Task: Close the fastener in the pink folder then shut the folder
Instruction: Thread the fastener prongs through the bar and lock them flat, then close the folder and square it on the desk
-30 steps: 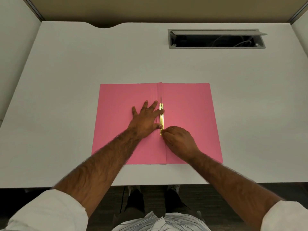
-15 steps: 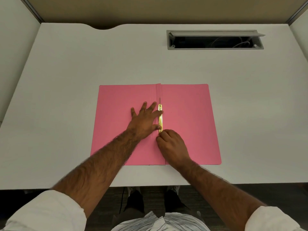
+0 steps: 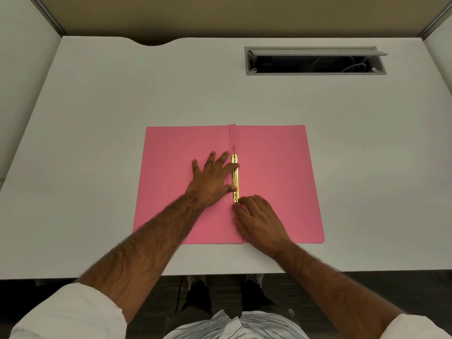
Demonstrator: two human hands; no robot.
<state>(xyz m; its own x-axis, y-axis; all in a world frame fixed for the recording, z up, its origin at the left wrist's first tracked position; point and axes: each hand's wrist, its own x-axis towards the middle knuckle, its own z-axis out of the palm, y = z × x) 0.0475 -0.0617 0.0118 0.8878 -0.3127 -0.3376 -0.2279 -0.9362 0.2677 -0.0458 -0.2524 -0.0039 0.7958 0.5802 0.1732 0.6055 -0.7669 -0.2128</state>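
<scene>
The pink folder (image 3: 274, 182) lies open and flat on the white desk, spine running away from me. A gold metal fastener (image 3: 235, 177) lies along the spine, and a thin prong sticks out past its far end. My left hand (image 3: 211, 179) rests flat on the left leaf, fingers spread, with index fingertip and thumb touching the fastener bar. My right hand (image 3: 256, 220) sits just below the fastener's near end, fingers curled, fingertips at that end. What the fingertips hold is hidden.
The white desk (image 3: 97, 143) has a grey cable hatch (image 3: 315, 61) standing open at the back right, with wires inside. Partition walls stand to the left, right and back. The desk's front edge is close below the folder.
My right hand shifted slightly left then back toward the fastener's near end. My left hand has stayed flat beside the bar.
</scene>
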